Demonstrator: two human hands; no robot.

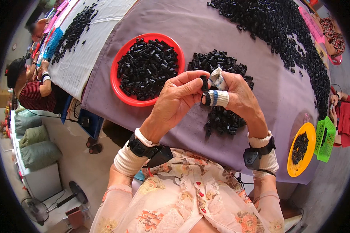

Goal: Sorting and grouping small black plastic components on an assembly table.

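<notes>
Over mauve surface (278, 101), holding small black part (204, 82) pinched firmly in left hand (171, 99), close against right hand (241, 93), with grip there impossible to tell; apparently handling single piece, needing steady hold next.

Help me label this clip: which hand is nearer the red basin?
Left: the left hand is just right of the red basin; the right hand is farther right, past the left one.

Floor (76, 141) pale grey. Mauve-covered table (159, 17) central; white-covered table (95, 42) beside it, left. Lower left: white counter (42, 180) with green sacks (41, 156), fan (62, 202).
</notes>
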